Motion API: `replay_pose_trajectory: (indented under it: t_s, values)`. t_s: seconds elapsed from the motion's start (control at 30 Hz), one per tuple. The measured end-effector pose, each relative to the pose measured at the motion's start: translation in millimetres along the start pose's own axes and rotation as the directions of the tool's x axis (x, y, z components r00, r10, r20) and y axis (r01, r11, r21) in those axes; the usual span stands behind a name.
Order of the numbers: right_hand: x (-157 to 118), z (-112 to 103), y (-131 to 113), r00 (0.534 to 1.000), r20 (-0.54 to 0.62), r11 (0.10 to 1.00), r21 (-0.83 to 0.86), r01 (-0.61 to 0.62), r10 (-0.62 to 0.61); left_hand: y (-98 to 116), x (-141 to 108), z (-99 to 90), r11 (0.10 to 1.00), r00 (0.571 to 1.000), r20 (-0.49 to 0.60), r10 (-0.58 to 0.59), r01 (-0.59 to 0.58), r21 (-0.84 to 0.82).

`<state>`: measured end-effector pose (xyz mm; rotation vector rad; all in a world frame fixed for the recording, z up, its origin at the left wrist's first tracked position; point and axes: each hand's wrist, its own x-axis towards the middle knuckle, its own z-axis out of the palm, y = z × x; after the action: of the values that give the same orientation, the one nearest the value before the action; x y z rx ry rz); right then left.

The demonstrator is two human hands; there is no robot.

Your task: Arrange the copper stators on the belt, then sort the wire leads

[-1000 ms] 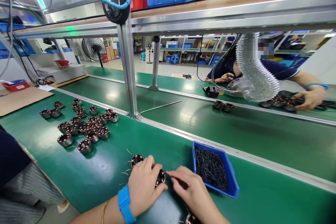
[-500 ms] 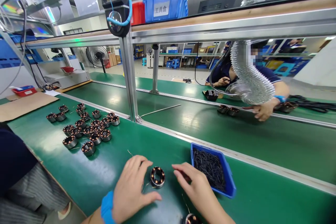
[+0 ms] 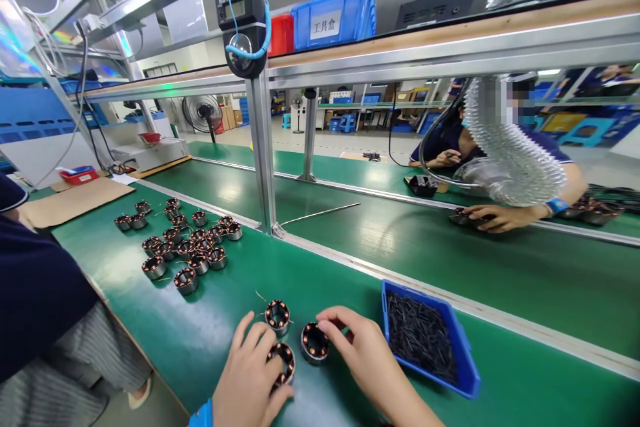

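My left hand (image 3: 250, 377) curls round a ring-shaped motor stator (image 3: 286, 361) with copper windings, its fingers over the near side and the thumb beside it. The hand hides part of that stator. Thumb and forefinger of my right hand (image 3: 357, 343) pinch the rim of another stator (image 3: 315, 345), which stands on the green bench. Just beyond my left fingers is a third stator (image 3: 277, 317), with thin wire ends sticking out.
Several more stators (image 3: 186, 281) stand grouped at the left on the green bench (image 3: 350, 267). A blue bin (image 3: 473, 373) of short black pieces sits at my right. Across the metal rail, a co-worker's hand (image 3: 500, 217) touches stators. An upright post (image 3: 265, 167) rises in front.
My left hand has drawn back to the left, uncovering two stators, and its fingers have closed round one. My right hand has come left onto the stator between the hands. The view has shifted slightly.
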<state>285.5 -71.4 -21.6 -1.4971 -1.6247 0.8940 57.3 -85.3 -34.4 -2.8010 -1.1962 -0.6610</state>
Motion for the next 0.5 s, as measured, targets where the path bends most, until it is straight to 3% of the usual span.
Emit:
replay_pose_trajectory:
  t_s: [0.07, 0.2, 0.27, 0.37, 0.5]
  values:
    - [-6, 0, 0, 0.999, 0.036, 0.999, 0.026, -0.034, 0.033, -3, -8, 8.9, 0.997, 0.996, -0.062, 0.059, -0.056, 0.044]
    - [-27, 2, 8, 0.982, 0.171, 0.994, 0.066, -0.090, 0.077, 0, -28, 29.5, 0.986, 0.988, -0.020, 0.153, -0.151, 0.065]
    - [-36, 5, 14, 0.969, 0.221, 0.990, 0.067, -0.124, 0.106, 6, -35, 39.8, 0.986, 0.985, -0.073, 0.156, -0.150, 0.079]
    - [-41, 11, 22, 0.969, 0.207, 0.987, 0.061, -0.149, 0.133, 16, -36, 49.2, 0.988, 0.983, -0.124, 0.132, -0.120, 0.094]
    - [-41, 18, 32, 0.978, 0.159, 0.986, 0.078, -0.145, 0.132, 23, -31, 46.9, 0.988, 0.990, -0.072, 0.120, -0.112, 0.108]
